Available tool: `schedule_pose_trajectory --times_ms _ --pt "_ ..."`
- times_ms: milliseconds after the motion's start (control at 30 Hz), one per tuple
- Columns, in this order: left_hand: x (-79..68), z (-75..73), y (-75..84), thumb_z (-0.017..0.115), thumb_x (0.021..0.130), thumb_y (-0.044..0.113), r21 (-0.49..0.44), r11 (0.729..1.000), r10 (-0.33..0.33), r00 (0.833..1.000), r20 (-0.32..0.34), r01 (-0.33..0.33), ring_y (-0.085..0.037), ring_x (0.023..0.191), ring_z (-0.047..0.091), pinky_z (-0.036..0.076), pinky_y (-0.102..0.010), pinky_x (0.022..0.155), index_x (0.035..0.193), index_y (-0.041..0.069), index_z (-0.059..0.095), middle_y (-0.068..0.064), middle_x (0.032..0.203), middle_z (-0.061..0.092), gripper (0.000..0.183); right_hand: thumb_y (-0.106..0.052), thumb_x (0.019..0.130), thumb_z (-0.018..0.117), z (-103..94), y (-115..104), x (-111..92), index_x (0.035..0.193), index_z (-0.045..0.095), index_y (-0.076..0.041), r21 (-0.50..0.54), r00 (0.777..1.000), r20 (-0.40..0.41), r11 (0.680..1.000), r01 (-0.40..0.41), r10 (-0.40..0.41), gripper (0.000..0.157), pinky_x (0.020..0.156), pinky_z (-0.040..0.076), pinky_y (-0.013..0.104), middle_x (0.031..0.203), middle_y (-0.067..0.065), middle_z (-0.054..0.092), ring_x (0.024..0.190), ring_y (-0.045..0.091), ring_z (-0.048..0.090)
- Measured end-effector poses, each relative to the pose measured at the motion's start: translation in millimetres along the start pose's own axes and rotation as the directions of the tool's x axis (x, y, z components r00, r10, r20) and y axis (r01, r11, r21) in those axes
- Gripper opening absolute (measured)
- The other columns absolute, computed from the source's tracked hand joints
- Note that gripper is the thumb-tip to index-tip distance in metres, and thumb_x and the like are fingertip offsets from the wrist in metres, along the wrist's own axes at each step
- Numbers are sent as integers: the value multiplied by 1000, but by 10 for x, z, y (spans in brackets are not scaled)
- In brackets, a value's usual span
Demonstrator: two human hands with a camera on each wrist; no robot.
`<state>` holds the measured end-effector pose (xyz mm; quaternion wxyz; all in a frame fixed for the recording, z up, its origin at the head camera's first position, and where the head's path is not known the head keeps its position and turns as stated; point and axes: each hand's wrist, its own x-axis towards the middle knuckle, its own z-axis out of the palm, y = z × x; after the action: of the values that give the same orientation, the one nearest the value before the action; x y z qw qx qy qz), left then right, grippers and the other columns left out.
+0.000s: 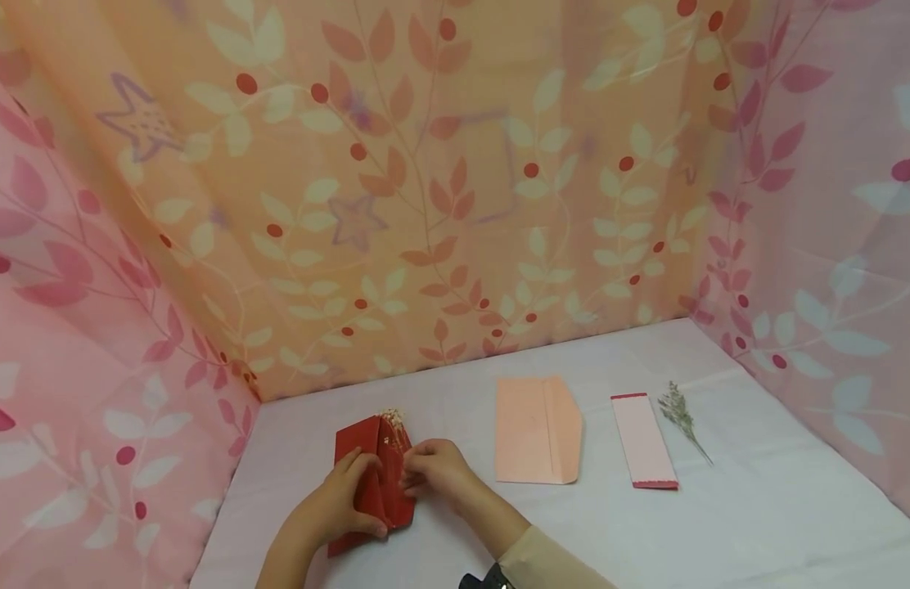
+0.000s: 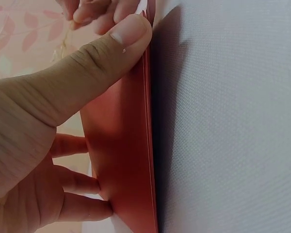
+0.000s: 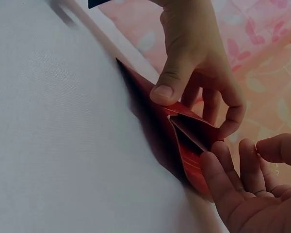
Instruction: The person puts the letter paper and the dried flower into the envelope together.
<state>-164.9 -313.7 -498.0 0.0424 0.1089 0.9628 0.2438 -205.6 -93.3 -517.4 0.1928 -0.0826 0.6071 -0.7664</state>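
A red envelope lies on the white cloth at the left, its flap side facing right. My left hand grips it across its width; in the left wrist view the thumb presses one edge and the fingertips touch the opposite one. The right wrist view shows the envelope's mouth spread apart. Beside that mouth, my right hand pinches the thin stem of a small dried flower sprig with cream blossoms. The sprig lies over the flap; part of its stem is hidden by my fingers.
To the right lie a peach envelope with its flap out, a pale pink card strip with dark pink ends, and a grey-green dried sprig. Leaf-patterned curtains enclose the white table at the back and sides.
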Motion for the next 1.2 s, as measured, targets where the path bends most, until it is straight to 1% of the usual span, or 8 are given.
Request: schedule_pose_trajectory --times_ms 100,233,400,567,733,900,1200 --pt "3 8 -8 93 51 65 6 1000 7 1000 -4 -6 -48 143 40 42 -66 106 127 28 54 -27 156 39 93 -4 87 66 33 24 -5 100 67 9 -5 1000 3 1000 -19 19 19 70 63 47 76 13 72 71 23 74" --pt "-8 2 16 93 50 65 1 1000 2 1000 5 -2 -48 143 39 42 -68 106 128 28 54 -25 156 39 95 -3 87 67 59 49 -22 100 67 8 -15 999 -3 999 -49 49 18 69 63 44 77 14 73 73 25 75" --pt "-2 -15 38 93 52 65 -4 1000 -13 1000 12 13 -47 144 38 42 -68 106 130 29 53 -24 158 38 95 -2 89 67 61 32 -22 107 65 11 -27 997 -3 996 -82 82 22 71 63 44 78 15 73 76 27 76" --pt "-15 -38 51 94 53 63 -16 999 -35 999 19 36 -47 144 38 42 -68 105 133 25 50 -24 158 36 99 0 91 66 54 20 -23 112 63 13 -29 994 -1 994 -105 105 25 72 63 45 78 14 73 78 30 76" --pt "-29 -48 49 94 54 62 -21 999 -48 999 25 49 -45 144 40 41 -66 108 137 21 48 -23 158 35 103 1 90 65 48 24 -29 114 63 11 -18 993 -6 993 -121 121 26 71 63 43 79 15 73 75 26 76" --pt "-40 -61 48 94 54 62 -29 998 -58 998 24 59 -44 144 40 41 -65 109 141 17 46 -22 158 35 108 2 90 64 47 21 -39 114 62 11 -12 994 -12 994 -113 112 26 71 63 40 78 15 72 72 20 74" --pt "-43 -65 56 94 55 61 -20 997 -73 997 22 73 -41 144 41 42 -64 108 141 19 45 -20 159 35 107 3 91 64 69 22 -55 114 63 11 -29 994 -21 994 -107 107 25 71 63 41 81 18 72 72 20 73"
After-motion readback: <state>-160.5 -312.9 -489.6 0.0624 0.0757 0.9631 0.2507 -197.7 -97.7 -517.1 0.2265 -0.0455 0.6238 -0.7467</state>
